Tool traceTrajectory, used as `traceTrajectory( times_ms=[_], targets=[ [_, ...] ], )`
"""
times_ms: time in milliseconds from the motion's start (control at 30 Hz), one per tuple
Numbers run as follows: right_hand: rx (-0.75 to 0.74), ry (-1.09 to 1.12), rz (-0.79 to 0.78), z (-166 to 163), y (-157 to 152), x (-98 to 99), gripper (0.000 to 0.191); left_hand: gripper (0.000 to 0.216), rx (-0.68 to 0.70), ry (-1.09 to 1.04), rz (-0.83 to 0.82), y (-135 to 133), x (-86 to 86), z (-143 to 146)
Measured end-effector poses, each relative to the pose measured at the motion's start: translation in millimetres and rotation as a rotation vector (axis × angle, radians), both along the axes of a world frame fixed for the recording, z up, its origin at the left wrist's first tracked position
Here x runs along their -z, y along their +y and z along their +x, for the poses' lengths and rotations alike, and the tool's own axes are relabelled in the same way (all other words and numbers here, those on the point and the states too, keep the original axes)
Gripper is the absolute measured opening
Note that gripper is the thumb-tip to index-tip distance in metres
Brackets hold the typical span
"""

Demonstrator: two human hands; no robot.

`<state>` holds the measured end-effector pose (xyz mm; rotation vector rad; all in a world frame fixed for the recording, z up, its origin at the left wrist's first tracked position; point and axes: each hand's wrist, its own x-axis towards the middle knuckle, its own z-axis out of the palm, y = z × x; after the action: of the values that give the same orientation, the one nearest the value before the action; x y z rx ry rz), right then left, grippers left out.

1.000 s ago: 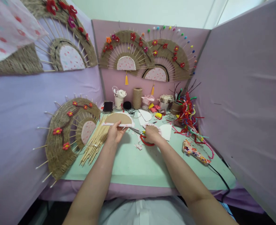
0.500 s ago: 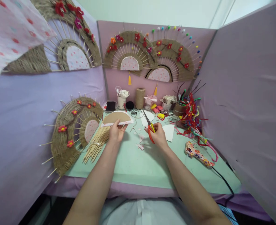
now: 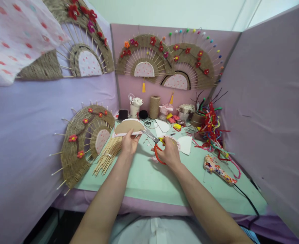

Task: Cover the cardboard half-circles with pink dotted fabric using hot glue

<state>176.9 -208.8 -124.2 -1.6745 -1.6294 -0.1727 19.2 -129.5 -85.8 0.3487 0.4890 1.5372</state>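
Note:
My left hand (image 3: 130, 142) grips the straight lower edge of a half-round cardboard piece (image 3: 129, 126), brown in the middle with a white fabric border. In my right hand (image 3: 169, 152) is a pair of scissors (image 3: 153, 137) with red and yellow handles. Its blades are parted and point left, their tips at the right corner of the cardboard; whether they touch it I cannot tell. Below my left hand lies a bundle of thin wooden sticks (image 3: 108, 154). White paper pieces (image 3: 185, 145) and small fabric scraps lie around my right hand.
A floral-patterned glue gun (image 3: 219, 169) with a black cable lies at the right. Colourful pipe cleaners (image 3: 211, 125) spill from a pot. A twine spool (image 3: 154, 107) stands at the back. Decorated twine fans (image 3: 80, 145) lean or hang on the partition walls.
The scissors have swung from pointing up and away to pointing left, with the blades opened beside the cardboard's corner. My left hand still holds the cardboard. The view has shifted slightly.

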Motion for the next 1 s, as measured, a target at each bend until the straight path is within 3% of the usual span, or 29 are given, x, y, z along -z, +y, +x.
traceTrajectory(
  times_ms=[800,1000],
  targets=[
    [-0.011,0.071,-0.061,0,0,2.9,0.033,0.017,-0.002,0.018,-0.003,-2,1.3,3],
    [0.089,0.215,-0.027,9,12,13.8,0.034,0.022,-0.003,0.012,0.02,-2,-1.7,-1]
  ],
)
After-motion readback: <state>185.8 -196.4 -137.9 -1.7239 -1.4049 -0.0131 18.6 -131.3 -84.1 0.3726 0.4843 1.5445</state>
